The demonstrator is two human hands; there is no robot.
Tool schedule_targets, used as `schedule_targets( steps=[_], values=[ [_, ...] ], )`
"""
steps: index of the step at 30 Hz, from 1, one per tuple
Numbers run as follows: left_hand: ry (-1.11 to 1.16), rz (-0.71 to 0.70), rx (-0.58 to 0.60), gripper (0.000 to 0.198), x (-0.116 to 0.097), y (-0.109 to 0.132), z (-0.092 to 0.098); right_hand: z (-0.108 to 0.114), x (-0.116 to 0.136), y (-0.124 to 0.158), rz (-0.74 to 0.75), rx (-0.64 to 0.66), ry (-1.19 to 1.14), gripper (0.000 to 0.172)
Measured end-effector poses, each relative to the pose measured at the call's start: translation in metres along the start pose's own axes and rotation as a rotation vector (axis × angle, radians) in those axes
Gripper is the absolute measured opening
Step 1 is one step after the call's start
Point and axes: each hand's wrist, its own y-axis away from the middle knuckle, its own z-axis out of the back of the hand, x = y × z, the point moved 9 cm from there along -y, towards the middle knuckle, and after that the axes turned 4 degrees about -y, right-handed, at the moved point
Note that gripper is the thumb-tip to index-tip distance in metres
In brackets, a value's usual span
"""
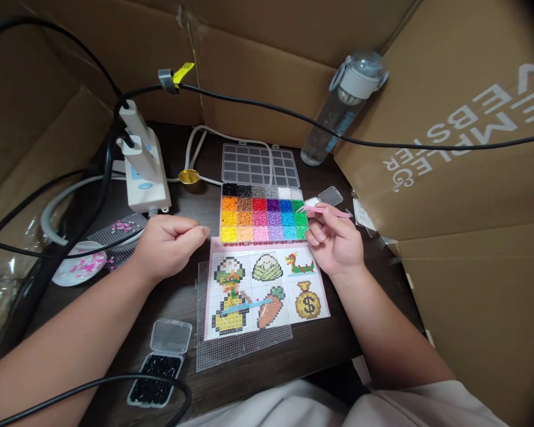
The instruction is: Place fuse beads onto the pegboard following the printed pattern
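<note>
My right hand (336,240) holds a pair of pink tweezers (329,210), their tips over the green column of a divided bead box (221,220). The box's compartments are full of small beads sorted by colour, and its clear lid (260,166) lies open behind. My left hand (171,243) is closed in a fist left of the box, with nothing showing from it. In front lies a clear pegboard (267,345) over a printed pattern sheet (289,305). On the board, orange, green, yellow and blue beads (232,290) form a part-shape like the sheet's dragon boat.
A small open case (155,379) of black beads stands front left. Pink and white beads fill a round white lid (73,276) at left. Behind are a power strip (146,172) and a bottle (338,112). A black cable (258,107) crosses above; cardboard walls enclose the table.
</note>
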Motion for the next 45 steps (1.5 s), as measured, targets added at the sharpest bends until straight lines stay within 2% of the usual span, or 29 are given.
schedule_targets(
  steps=[6, 10, 15, 23, 29, 34, 38, 42, 45],
  values=[
    [0.008, -0.011, -0.007, 0.043, -0.002, 0.0, 0.0, 0.003, -0.003, -0.002, -0.023, -0.006, -0.073, 0.012],
    [0.01, -0.005, -0.008, 0.043, -0.001, 0.0, 0.0, 0.001, -0.002, -0.003, 0.003, 0.042, -0.005, 0.014],
    [0.016, -0.006, -0.007, 0.043, -0.002, -0.001, 0.001, 0.006, -0.007, -0.004, -0.047, -0.02, -0.078, 0.01],
    [0.024, -0.006, -0.014, 0.043, 0.0, -0.001, 0.002, 0.006, -0.004, -0.005, -0.013, 0.011, 0.032, 0.013],
    [0.02, -0.014, -0.006, 0.042, 0.001, -0.001, 0.001, 0.004, -0.004, -0.002, -0.055, -0.064, -0.1, 0.006],
    [0.021, -0.022, 0.0, 0.041, -0.002, 0.0, 0.002, 0.0, 0.004, -0.001, 0.068, -0.078, -0.002, 0.009],
    [0.027, -0.049, 0.013, 0.043, -0.007, 0.001, 0.002, -0.021, 0.019, 0.006, 0.226, -0.04, 0.212, 0.012],
    [0.043, -0.064, 0.01, 0.042, -0.008, 0.001, 0.003, -0.066, 0.037, 0.013, 0.424, 0.082, 0.472, 0.011],
    [0.052, -0.052, 0.011, 0.04, -0.006, 0.002, 0.003, -0.097, 0.04, 0.011, 0.55, 0.152, 0.56, 0.011]
  ],
)
